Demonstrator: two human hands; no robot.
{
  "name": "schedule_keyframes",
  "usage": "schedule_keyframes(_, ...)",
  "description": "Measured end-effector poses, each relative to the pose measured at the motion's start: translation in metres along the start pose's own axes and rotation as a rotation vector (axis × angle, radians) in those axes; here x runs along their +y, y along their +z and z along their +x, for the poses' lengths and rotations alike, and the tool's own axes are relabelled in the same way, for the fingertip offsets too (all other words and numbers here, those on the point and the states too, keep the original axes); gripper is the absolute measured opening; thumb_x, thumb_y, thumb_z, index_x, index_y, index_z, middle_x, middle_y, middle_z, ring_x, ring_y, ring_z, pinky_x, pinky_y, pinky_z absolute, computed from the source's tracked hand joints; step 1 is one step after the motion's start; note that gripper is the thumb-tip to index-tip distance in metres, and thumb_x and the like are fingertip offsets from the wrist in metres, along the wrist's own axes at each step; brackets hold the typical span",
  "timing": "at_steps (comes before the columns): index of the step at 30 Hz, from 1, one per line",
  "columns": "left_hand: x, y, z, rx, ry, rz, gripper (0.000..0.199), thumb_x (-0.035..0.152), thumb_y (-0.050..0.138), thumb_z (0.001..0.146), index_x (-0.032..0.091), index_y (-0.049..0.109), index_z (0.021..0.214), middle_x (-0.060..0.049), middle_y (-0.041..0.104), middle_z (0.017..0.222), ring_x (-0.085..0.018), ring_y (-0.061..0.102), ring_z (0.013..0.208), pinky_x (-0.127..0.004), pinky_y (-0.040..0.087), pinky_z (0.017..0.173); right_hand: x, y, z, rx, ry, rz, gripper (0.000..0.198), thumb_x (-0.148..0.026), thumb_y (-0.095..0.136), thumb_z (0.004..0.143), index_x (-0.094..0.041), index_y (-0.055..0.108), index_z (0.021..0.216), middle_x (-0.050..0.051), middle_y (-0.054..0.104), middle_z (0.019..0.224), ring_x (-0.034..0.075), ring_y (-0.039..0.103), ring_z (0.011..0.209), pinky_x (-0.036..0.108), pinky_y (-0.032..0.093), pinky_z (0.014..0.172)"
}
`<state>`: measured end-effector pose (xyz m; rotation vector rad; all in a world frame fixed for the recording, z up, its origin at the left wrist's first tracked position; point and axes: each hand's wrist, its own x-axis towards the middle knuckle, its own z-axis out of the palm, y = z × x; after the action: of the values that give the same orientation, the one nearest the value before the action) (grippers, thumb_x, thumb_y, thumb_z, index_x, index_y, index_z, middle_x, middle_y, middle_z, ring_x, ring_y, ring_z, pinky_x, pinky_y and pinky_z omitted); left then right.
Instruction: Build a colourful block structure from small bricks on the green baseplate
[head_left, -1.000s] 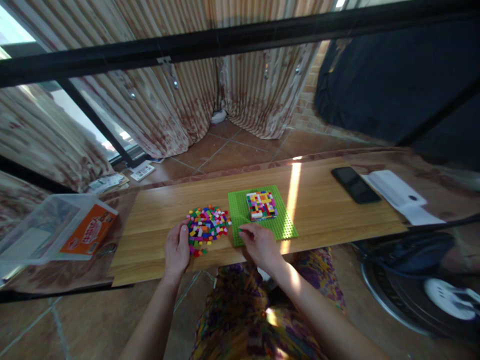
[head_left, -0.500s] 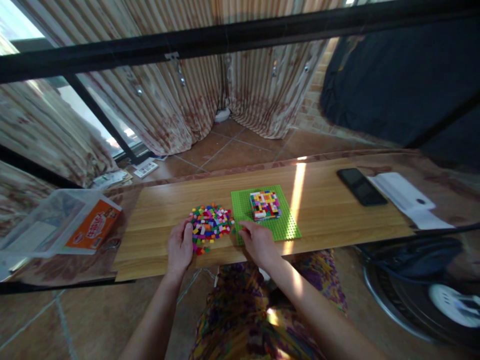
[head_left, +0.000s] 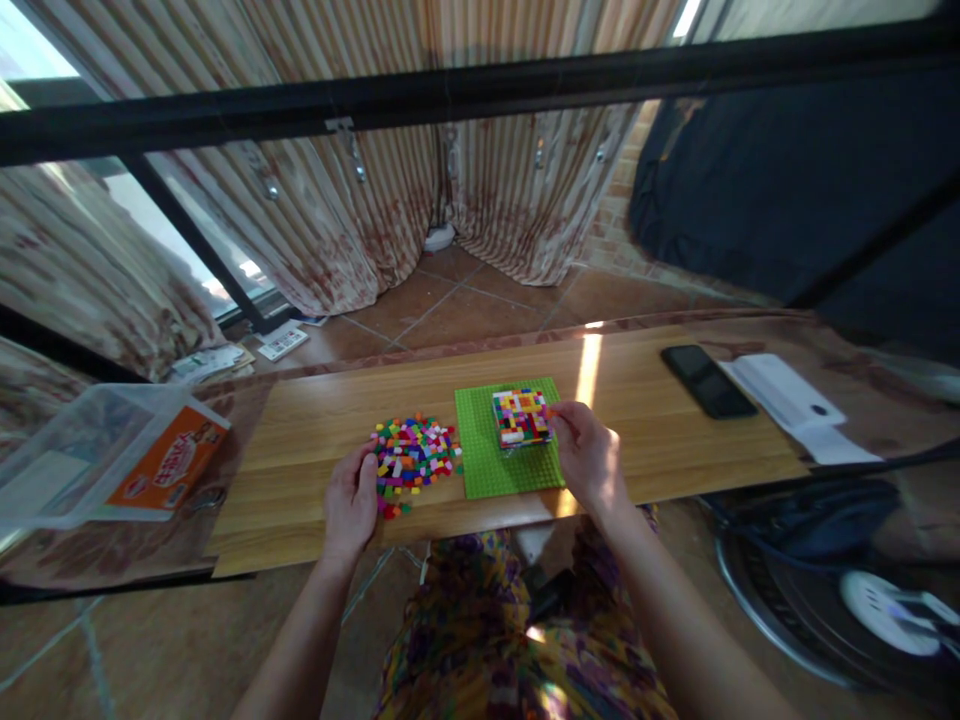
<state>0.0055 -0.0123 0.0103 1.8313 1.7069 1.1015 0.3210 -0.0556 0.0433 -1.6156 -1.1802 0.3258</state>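
Observation:
My right hand is at the right side of a square stack of multicoloured toy building bricks. Its thumb and forefinger are pinched on a small orange brick, close to the stack's edge. The stack stands on a green studded baseplate. Left of the plate lies a loose pile of small colourful bricks. My left hand rests on the table against the pile's left edge, thumb and fingers slightly apart, with nothing visible in it.
The wooden table carries a black phone at right, with a white paper or box piece beside it. At left stands a clear plastic bin with an orange label. A black metal bar crosses beyond the table.
My right hand has moved right, from beside the plate's left edge to the stack's right side, carrying a small orange brick. The left hand stays by the pile. The view has shifted slightly.

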Motion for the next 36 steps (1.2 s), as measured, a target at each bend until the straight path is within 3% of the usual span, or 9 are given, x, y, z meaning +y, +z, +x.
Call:
schedule_keyframes(5,-0.002,0.0,0.001,0.0,0.007,-0.001,0.046,0.048,0.039,0.093,0.016,0.066,0.114,-0.01,0.067,0.119,-0.024,0.061,0.111,-0.04,0.044,0.102,0.011,0.012,0.006,0.081,-0.104,0.033,0.015,-0.028,0.059,0.083,-0.021,0.071,0.088,0.007,0.069,0.101,0.02,0.064,0.097,0.037,0.052,0.087)
schedule_keyframes(17,-0.002,0.001,0.001,0.003,0.008,0.015,0.045,0.047,0.039,0.094,0.017,0.065,0.114,-0.01,0.067,0.121,-0.024,0.06,0.113,-0.04,0.044,0.103,0.029,0.03,0.014,0.024,0.161,0.273,0.02,-0.037,0.072,0.071,-0.022,0.077,0.082,0.008,0.062,0.113,0.024,0.057,0.112,0.042,0.046,0.099)
schedule_keyframes(28,0.003,0.0,0.0,0.005,0.016,0.021,0.043,0.045,0.039,0.094,0.018,0.065,0.113,-0.009,0.067,0.121,-0.023,0.059,0.114,-0.04,0.044,0.103,0.036,0.034,0.02,-0.024,0.316,0.47,0.022,-0.034,0.078,0.061,-0.02,0.076,0.078,0.006,0.068,0.107,0.023,0.061,0.104,0.041,0.049,0.095)
schedule_keyframes(36,0.003,0.0,0.001,0.001,0.016,0.038,0.045,0.047,0.038,0.093,0.017,0.066,0.113,-0.01,0.067,0.119,-0.024,0.06,0.112,-0.04,0.045,0.101,0.028,0.035,0.023,-0.028,0.409,0.565,0.026,-0.032,0.08,0.055,-0.017,0.071,0.075,0.003,0.07,0.085,0.016,0.064,0.077,0.033,0.053,0.076)
